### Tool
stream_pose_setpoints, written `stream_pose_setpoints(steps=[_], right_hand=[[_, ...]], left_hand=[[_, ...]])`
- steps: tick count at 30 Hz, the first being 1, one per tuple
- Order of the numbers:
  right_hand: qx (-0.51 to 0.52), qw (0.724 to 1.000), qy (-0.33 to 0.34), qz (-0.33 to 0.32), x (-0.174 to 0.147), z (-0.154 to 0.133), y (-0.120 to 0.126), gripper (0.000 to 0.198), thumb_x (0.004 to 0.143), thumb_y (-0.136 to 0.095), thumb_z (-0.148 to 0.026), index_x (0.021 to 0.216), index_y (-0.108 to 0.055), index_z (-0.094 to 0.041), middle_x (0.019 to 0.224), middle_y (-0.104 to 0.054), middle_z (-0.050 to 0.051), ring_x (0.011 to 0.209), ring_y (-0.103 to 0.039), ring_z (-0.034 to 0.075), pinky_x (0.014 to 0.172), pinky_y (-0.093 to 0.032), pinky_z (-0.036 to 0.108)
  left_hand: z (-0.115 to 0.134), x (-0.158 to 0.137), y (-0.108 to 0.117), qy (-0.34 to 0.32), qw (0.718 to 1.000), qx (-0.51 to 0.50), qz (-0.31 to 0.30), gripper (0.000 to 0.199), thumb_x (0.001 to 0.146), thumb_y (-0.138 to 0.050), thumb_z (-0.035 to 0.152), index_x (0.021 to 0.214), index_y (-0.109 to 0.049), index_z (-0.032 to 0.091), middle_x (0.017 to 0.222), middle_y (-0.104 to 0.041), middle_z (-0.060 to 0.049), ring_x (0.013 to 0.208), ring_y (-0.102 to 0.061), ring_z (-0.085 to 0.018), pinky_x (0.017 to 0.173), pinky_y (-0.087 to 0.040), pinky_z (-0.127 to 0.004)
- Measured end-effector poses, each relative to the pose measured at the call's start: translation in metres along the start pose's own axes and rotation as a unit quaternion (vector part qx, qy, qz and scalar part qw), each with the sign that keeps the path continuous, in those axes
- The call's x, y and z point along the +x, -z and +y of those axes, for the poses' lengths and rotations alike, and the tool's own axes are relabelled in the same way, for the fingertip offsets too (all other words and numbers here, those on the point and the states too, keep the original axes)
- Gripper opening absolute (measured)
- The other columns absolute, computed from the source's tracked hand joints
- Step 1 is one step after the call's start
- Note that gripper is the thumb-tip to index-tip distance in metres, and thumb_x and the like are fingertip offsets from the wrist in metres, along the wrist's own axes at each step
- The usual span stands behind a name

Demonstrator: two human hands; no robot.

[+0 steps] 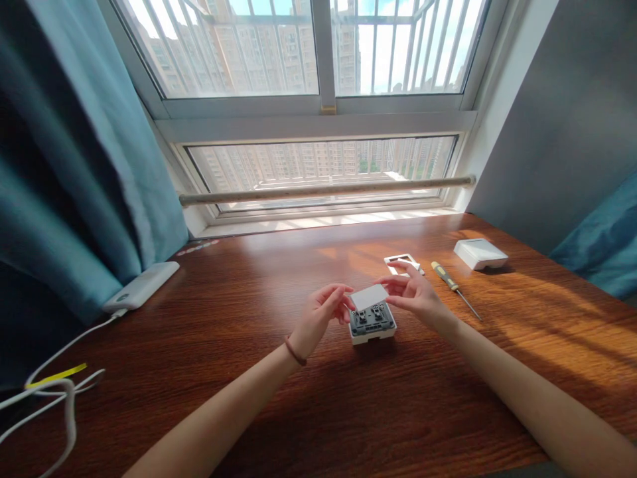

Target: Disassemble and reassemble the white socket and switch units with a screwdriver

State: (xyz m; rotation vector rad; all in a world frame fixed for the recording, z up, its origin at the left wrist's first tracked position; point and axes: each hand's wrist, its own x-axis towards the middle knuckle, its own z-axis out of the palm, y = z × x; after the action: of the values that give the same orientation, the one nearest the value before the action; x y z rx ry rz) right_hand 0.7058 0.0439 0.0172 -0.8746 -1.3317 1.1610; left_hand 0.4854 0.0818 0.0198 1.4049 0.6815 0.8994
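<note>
Between my two hands is a flat white switch panel [369, 297], tilted above a wall switch box [373, 325] on the table. The box has a white base, and its dark mechanism shows on top. My left hand [326, 309] pinches the panel's left edge. At its right edge, the fingers of my right hand [411, 290] are closed on the panel. Behind my right hand lies a white frame [398, 260], partly covered by my fingers.
A screwdriver [452, 285] lies right of my right hand. Farther right is a white box [480, 253]. On the left, a white power strip [144, 285] with cables [70, 411] rests by the blue curtain [114, 153]. The wooden table [239, 345] reaches the window.
</note>
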Motion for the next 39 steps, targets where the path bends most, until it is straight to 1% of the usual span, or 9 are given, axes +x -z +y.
stream_pose_setpoints(steps=[3,7,13,15,17,20,22,29,39], right_hand=[[0.074,0.996,-0.019,-0.037,-0.006,-0.009,-0.013,0.056,0.070,-0.071,-0.017,0.116,-0.041,-0.027,0.106,-0.066,0.006,0.089,-0.063,0.016,0.081,-0.047,0.033],[0.117,0.993,-0.031,-0.001,-0.009,-0.006,-0.019,0.048,0.070,-0.071,-0.016,0.111,-0.048,-0.026,0.107,-0.067,0.005,0.096,-0.062,0.017,0.084,-0.046,0.032],[0.047,0.992,-0.093,0.068,-0.014,0.007,-0.029,0.022,0.067,-0.073,-0.028,0.083,-0.064,-0.018,0.079,-0.070,0.002,0.071,-0.063,0.015,0.068,-0.048,0.029],[0.056,0.988,-0.108,0.099,-0.014,0.008,-0.028,0.023,0.063,-0.075,-0.030,0.079,-0.065,-0.016,0.077,-0.069,0.003,0.070,-0.063,0.015,0.067,-0.049,0.029],[0.073,0.980,-0.126,0.138,-0.012,0.007,-0.023,0.026,0.061,-0.077,-0.031,0.078,-0.066,-0.015,0.077,-0.068,0.003,0.071,-0.063,0.015,0.068,-0.050,0.029],[0.054,0.971,-0.168,0.162,-0.006,0.007,-0.011,0.026,0.059,-0.077,-0.030,0.076,-0.067,-0.013,0.079,-0.068,0.005,0.073,-0.064,0.015,0.069,-0.051,0.028],[0.026,0.968,-0.191,0.159,-0.004,0.009,-0.004,0.025,0.058,-0.077,-0.029,0.074,-0.067,-0.012,0.076,-0.068,0.006,0.070,-0.064,0.016,0.067,-0.052,0.028],[-0.014,0.966,-0.205,0.160,-0.003,0.014,-0.006,0.021,0.056,-0.077,-0.025,0.070,-0.068,-0.012,0.069,-0.068,0.005,0.062,-0.063,0.015,0.059,-0.053,0.027],[-0.206,0.957,-0.121,0.165,-0.005,0.024,-0.006,0.021,0.066,-0.068,-0.032,0.077,-0.067,-0.015,0.076,-0.069,0.007,0.070,-0.063,0.020,0.060,-0.052,0.031]], left_hand=[[0.011,-0.007,-0.008,0.074,0.996,-0.032,-0.041,0.032,0.073,-0.065,0.042,0.079,-0.062,0.010,0.053,-0.057,0.001,0.046,-0.050,-0.008,0.048,-0.040,-0.020],[0.013,-0.014,-0.015,0.110,0.993,-0.033,-0.040,0.033,0.061,-0.076,0.037,0.075,-0.061,0.011,0.062,-0.063,-0.001,0.051,-0.058,-0.010,0.052,-0.045,-0.022],[0.006,-0.022,-0.028,0.116,0.992,-0.007,-0.040,0.037,0.066,-0.071,0.044,0.077,-0.055,0.013,0.068,-0.064,-0.003,0.059,-0.065,-0.016,0.056,-0.050,-0.028],[0.005,-0.021,-0.026,0.098,0.993,0.052,-0.045,0.036,0.069,-0.068,0.045,0.080,-0.055,0.013,0.068,-0.063,-0.003,0.059,-0.064,-0.017,0.056,-0.050,-0.029],[0.005,-0.016,-0.021,0.027,0.987,0.154,-0.023,0.037,0.069,-0.068,0.043,0.088,-0.058,0.014,0.078,-0.064,-0.006,0.069,-0.064,-0.019,0.064,-0.051,-0.034],[0.005,-0.001,-0.010,-0.131,0.938,0.320,0.019,0.052,0.060,-0.076,0.040,0.104,-0.057,0.019,0.111,-0.058,-0.010,0.106,-0.053,-0.027,0.093,-0.041,-0.044],[0.001,0.010,-0.006,-0.172,0.905,0.388,0.011,0.063,0.055,-0.079,0.042,0.110,-0.056,0.021,0.123,-0.051,-0.011,0.119,-0.041,-0.030,0.102,-0.031,-0.048],[-0.017,0.026,-0.016,-0.129,0.878,0.460,-0.026,0.069,0.052,-0.076,0.052,0.111,-0.056,0.024,0.128,-0.047,-0.010,0.123,-0.034,-0.034,0.102,-0.024,-0.051],[-0.026,0.019,-0.019,-0.107,0.878,0.467,-0.022,0.061,0.061,-0.070,0.055,0.111,-0.057,0.024,0.127,-0.048,-0.009,0.121,-0.034,-0.033,0.101,-0.027,-0.051]])
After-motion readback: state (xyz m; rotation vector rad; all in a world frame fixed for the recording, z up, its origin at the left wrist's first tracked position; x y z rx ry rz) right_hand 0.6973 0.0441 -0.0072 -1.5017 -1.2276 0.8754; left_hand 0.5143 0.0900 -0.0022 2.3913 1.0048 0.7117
